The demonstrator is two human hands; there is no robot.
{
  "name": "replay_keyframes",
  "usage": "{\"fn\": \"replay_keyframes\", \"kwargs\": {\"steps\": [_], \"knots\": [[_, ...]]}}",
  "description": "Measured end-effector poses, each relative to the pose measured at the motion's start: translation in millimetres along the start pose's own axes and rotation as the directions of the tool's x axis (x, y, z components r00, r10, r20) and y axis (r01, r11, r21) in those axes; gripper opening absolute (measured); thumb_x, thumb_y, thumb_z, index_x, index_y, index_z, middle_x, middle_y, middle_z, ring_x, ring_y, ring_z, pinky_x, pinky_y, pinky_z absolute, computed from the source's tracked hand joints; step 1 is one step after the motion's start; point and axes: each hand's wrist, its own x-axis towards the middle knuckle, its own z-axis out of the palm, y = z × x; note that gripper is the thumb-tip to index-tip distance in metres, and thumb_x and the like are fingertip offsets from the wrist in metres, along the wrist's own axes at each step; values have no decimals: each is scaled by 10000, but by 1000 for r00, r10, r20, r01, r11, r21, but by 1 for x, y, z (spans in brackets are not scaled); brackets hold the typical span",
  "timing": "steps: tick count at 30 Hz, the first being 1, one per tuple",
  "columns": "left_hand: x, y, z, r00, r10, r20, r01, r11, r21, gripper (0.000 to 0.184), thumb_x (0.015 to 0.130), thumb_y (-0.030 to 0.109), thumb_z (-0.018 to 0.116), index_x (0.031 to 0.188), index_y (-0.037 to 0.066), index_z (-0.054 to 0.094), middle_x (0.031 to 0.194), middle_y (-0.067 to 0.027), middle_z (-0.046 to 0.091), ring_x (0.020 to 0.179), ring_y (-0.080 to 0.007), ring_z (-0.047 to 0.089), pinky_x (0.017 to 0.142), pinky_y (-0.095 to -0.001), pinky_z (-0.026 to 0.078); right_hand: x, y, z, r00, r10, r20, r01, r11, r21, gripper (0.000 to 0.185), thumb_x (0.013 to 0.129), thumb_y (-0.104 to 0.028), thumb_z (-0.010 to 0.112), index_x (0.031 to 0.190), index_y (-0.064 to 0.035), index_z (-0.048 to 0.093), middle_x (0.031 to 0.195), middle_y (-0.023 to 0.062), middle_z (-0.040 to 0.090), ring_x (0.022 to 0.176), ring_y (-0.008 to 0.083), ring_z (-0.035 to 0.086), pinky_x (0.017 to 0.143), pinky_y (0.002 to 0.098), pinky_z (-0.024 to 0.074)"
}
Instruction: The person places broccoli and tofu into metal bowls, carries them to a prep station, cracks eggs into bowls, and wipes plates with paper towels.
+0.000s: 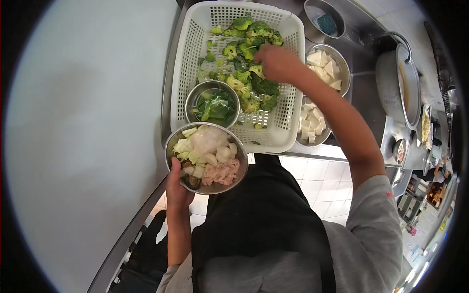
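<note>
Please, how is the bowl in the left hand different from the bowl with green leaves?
The held bowl looks wider than the greens bowl. The held bowl is in the left hand; the greens bowl sits inside the white basket. Both are round and metallic.

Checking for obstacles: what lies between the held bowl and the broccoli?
The head view shows the greens bowl and some basket floor between the held bowl and the broccoli.

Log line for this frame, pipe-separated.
left hand: holds bowl of mixed food | right hand: at broccoli in basket
</note>
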Motion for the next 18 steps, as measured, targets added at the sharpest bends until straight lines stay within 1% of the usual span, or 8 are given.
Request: {"fn": "replay_keyframes", "kwargs": {"steps": [2,3,6,9,12,15,17,18], "knots": [[-1,3,3,1000,1,-21,-1,1000,-7,671,1081,479,420,1539,-2,332,1536,-186,456,1389,-325,488,1152,-477,410,-1,-16,29,998,-41,-42,39,998,-53,453,784,8,591,1226,-71,647,1208,229,606,1100,418,634,970,493,514],[10,0,16,1000,18,-17,-18,1000,-16,655,1085,469,417,1533,-4,343,1528,-186,465,1383,-320,495,1150,-472,413,3,-7,22,996,1,-88,-4,1000,-29,443,785,11,587,1214,-76,647,1197,227,609,1093,419,634,962,494,516],[6,-1,17,995,7,-103,-13,998,-55,606,1097,436,405,1508,-10,383,1497,-181,500,1356,-302,524,1142,-451,426,6,-4,47,990,65,-129,-44,986,163,392,786,-4,606,1168,-86,643,1166,216,611,1082,428,629,927,505,521],[18,2,20,992,60,-107,-64,997,-30,606,1103,434,385,1509,-17,372,1491,-185,503,1343,-301,538,1128,-445,444,-3,2,36,941,62,-332,-6,986,166,297,820,-83,622,1116,-63,624,1144,230,634,1006,430,665,882,520,543],[25,4,23,990,63,-127,-64,998,1,607,1108,436,364,1514,-16,361,1500,-185,493,1349,-299,533,1125,-441,448,-25,-3,-8,844,69,-532,48,978,204,309,816,-105,663,1118,-69,606,1105,209,647,993,389,680,875,493,546],[27,0,27,992,72,-104,-70,997,24,613,1112,445,340,1521,-11,347,1507,-182,485,1353,-299,528,1121,-439,453,-63,-29,-64,884,211,-417,99,787,609,366,815,-124,684,1173,-99,610,1157,191,647,986,343,682,886,459,543],[29,-2,34,992,83,-90,-81,996,27,618,1114,454,318,1526,-6,339,1519,-174,471,1371,-296,509,1131,-448,442,-93,-71,-96,984,152,-95,3,517,856,418,812,-151,693,1224,-129,621,1212,177,644,1022,295,668,905,413,539],[29,-3,39,993,97,-74,-95,995,26,621,1114,457,315,1528,-6,336,1521,-172,469,1376,-295,504,1136,-450,436,-100,-94,-92,968,21,-250,189,593,783,435,819,-169,689,1246,-120,620,1220,175,644,1058,294,660,913,415,542]]}}
